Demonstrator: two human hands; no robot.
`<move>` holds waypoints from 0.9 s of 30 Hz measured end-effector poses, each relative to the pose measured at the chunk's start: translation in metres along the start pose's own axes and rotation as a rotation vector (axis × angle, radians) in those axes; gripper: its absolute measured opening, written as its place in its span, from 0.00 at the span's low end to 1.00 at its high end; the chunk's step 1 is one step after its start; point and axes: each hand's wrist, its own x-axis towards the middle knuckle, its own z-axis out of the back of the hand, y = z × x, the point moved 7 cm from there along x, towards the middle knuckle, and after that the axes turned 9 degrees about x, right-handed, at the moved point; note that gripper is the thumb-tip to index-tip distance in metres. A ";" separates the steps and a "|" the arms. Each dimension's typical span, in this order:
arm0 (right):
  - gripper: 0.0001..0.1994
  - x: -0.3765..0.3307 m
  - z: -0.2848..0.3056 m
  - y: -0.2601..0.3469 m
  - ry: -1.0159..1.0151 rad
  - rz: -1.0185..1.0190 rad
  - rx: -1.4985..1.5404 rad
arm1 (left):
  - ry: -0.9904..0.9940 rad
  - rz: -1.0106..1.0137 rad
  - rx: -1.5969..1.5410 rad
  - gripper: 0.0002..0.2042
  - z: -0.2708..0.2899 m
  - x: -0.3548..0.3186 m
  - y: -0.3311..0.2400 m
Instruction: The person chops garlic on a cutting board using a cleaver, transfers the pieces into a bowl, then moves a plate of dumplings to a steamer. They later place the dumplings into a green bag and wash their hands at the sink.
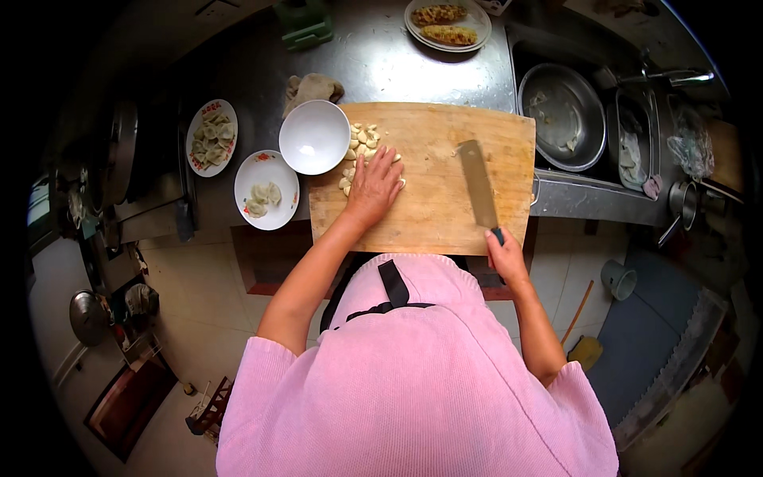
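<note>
My left hand (372,187) lies flat on a pile of peeled garlic cloves (362,143) at the left side of a wooden cutting board (445,215). An empty white bowl (315,137) overlaps the board's far left corner, right beside the cloves. My right hand (506,256) grips the dark handle of a cleaver (477,184). Its broad blade rests flat on the board, right of the middle, pointing away from me.
Two plates hold dumplings on the steel counter: one (211,137) at the far left, one (266,189) nearer. A plate of fried food (447,24) stands at the back. A cloth (311,87) lies behind the bowl. A metal basin (561,116) sits in the sink on the right.
</note>
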 end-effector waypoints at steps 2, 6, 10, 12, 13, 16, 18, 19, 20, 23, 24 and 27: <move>0.11 -0.005 0.006 0.029 -0.071 0.058 0.056 | 0.006 0.005 0.003 0.15 0.000 0.000 0.000; 0.12 -0.005 -0.015 0.015 0.116 -0.011 -0.085 | -0.006 0.023 -0.019 0.15 0.000 0.000 0.001; 0.12 0.016 -0.013 0.018 0.070 0.046 -0.081 | -0.036 0.111 -0.074 0.20 0.016 -0.012 0.006; 0.13 0.022 0.004 0.039 -0.188 0.155 -0.175 | -0.063 0.179 -0.070 0.23 0.022 -0.024 0.015; 0.13 0.019 0.011 0.057 -0.321 0.243 -0.273 | -0.071 0.214 -0.069 0.25 0.021 -0.032 0.019; 0.13 0.020 0.005 0.071 -0.173 0.225 -0.278 | -0.091 0.325 -0.062 0.28 0.016 -0.053 0.032; 0.12 0.022 -0.009 0.068 -0.062 0.171 -0.223 | -0.109 0.363 -0.058 0.27 0.015 -0.059 0.036; 0.12 0.022 -0.017 0.067 -0.005 0.144 -0.198 | -0.119 0.381 -0.059 0.26 0.017 -0.059 0.036; 0.11 0.026 -0.019 0.064 0.005 0.136 -0.203 | -0.143 0.388 -0.068 0.26 0.019 -0.057 0.035; 0.11 0.038 -0.039 0.078 0.030 0.381 -0.487 | -0.183 0.455 -0.085 0.24 0.017 -0.056 0.045; 0.11 0.033 -0.053 0.102 0.045 0.425 -0.607 | -0.182 0.479 -0.091 0.24 0.015 -0.056 0.048; 0.11 0.049 -0.070 0.123 0.012 0.798 -0.870 | -0.157 0.515 -0.095 0.25 0.015 -0.051 0.054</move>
